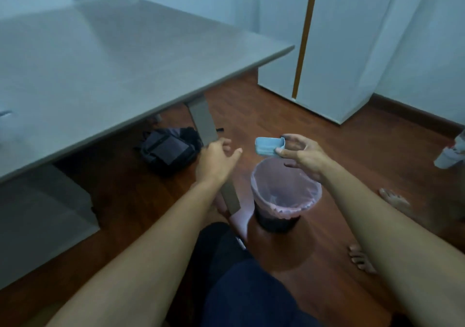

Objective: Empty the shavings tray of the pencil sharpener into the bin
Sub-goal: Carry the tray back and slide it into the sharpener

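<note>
Wooden floor (314,135), blurred tray (269,146), bin (285,196)

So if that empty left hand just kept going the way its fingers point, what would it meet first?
Probably the small light-blue plastic tray pinched in the right hand; the left hand points towards it across a bare gap, though depth is unclear.

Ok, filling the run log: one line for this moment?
right hand: holds blue tray above bin | left hand: open, empty | tipping: not yet
</note>
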`<action>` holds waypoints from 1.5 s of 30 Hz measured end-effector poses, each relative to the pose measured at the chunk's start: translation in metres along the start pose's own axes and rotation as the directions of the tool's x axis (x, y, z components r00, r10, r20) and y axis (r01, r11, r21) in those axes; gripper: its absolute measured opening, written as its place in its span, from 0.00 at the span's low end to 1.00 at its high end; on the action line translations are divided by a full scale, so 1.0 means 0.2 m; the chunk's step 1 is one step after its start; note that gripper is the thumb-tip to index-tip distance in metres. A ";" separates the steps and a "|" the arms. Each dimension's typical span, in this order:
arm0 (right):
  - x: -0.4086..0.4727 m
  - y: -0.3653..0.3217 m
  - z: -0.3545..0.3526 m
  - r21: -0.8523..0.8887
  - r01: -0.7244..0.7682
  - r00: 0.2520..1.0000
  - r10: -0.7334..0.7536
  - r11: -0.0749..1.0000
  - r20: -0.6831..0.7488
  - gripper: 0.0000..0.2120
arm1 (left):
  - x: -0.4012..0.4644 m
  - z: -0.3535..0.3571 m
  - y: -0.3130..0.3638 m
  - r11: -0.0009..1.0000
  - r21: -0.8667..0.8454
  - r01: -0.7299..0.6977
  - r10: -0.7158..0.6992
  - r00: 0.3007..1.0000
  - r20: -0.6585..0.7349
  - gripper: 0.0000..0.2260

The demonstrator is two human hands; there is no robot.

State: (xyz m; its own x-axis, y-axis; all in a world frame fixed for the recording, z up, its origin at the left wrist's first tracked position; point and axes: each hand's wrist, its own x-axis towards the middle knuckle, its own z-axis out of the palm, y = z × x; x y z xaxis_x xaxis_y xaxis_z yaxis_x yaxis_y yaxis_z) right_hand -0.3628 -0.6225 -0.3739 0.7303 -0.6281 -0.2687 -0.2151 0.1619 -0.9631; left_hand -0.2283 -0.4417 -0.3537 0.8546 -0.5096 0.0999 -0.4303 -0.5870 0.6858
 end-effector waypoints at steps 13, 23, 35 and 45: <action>-0.42 -0.77 0.54 0.109 0.335 0.870 -0.352 0.936 0.346 0.37 | -0.28 -1.01 0.05 0.976 0.085 -0.202 0.219 0.880 -0.421 0.15; -0.39 -0.99 1.23 -0.154 0.535 0.753 -0.386 0.831 0.533 0.25 | -0.29 -1.74 -0.29 0.968 0.249 -0.011 0.182 0.715 -0.675 0.19; -0.31 -0.98 1.71 -0.290 0.627 0.671 -0.313 0.723 0.673 0.30 | 0.04 -2.07 -0.35 0.945 0.275 0.175 -0.138 0.979 -0.148 0.18; -0.24 -0.99 1.79 -0.278 0.647 0.640 -0.308 0.710 0.704 0.31 | 0.15 -2.09 -0.40 0.947 0.292 0.137 -0.157 0.987 0.045 0.11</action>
State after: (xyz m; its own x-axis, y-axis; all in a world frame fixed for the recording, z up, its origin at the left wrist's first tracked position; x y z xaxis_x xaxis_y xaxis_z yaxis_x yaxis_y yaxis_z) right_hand -0.1240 -0.3523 -0.1753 0.9902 0.0835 0.1122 0.1391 -0.5027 -0.8532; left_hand -0.0478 -0.1475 -0.1048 0.8975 -0.4391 -0.0416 -0.3749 -0.8091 0.4525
